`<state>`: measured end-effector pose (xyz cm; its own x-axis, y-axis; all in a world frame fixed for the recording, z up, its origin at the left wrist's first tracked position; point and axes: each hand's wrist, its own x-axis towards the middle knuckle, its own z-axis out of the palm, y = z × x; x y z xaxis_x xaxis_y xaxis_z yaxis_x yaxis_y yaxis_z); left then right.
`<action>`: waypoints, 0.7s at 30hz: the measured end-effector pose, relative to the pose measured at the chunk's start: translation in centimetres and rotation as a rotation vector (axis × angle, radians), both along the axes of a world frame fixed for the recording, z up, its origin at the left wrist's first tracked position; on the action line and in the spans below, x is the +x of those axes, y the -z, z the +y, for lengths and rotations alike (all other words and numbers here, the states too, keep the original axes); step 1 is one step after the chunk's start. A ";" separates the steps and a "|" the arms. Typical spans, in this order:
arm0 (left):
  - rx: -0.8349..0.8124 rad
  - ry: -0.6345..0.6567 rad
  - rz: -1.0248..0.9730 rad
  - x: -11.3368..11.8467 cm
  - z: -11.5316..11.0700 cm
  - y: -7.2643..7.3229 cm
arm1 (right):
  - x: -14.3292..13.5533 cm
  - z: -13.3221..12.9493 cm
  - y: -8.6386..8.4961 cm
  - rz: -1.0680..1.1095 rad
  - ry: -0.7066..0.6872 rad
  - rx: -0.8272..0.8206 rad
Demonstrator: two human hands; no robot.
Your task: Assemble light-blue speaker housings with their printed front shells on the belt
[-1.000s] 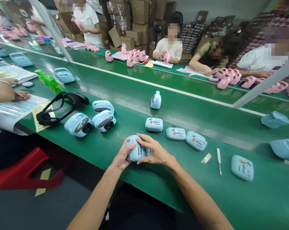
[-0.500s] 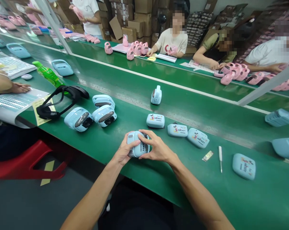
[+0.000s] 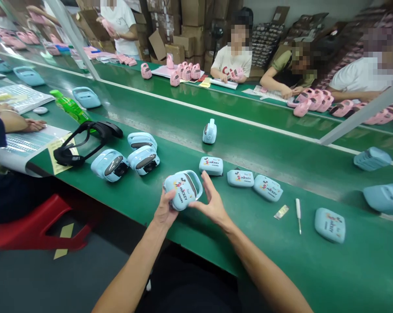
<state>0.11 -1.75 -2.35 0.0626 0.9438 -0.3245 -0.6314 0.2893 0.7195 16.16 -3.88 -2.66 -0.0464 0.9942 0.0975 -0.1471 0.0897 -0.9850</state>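
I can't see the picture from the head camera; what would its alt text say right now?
A left hand grips a light-blue, Mickey-printed case with a loop handle above a green workbench, the right hand open beside it. Similar blue cases and a screwdriver lie around; across the bench, people handle pink ones.

The green worktop (image 3: 242,226) carries blue Mickey-printed shells (image 3: 330,224), a white-handled screwdriver (image 3: 298,213), a small packet (image 3: 281,211), glossy blue handled casings (image 3: 110,165) and a black head strap (image 3: 69,157).
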 end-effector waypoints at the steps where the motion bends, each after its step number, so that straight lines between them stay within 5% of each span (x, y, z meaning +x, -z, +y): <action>1: 0.048 -0.019 -0.011 0.0 0.1 0.1 | -0.4 -0.2 0.1 0.147 0.023 -0.107; 4: 0.190 -0.004 0.051 -0.3 0.6 0.6 | -1.0 -0.2 0.5 0.463 -0.050 -0.338; 6: 0.248 0.075 0.115 -0.8 1.3 1.0 | -0.6 0.4 0.8 0.470 -0.011 -0.333; 9: 0.282 0.129 0.237 -1.2 2.4 1.6 | 0.4 1.0 1.7 0.212 0.058 -0.140; 13: 0.330 -0.046 0.576 -0.4 3.1 2.3 | 0.7 0.8 2.8 -0.241 0.050 0.093; 17: 0.359 -0.134 0.677 0.5 2.8 2.8 | -1.1 0.7 3.4 -0.240 0.133 0.174; 21: 0.341 -0.140 0.774 0.8 2.5 2.8 | -3.6 1.7 3.4 -0.231 0.433 0.139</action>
<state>0.91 0.71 -5.12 -0.1840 0.9800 0.0752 0.0598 -0.0652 0.9961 12.53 -2.20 -6.03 0.3317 0.9052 0.2657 0.1525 0.2265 -0.9620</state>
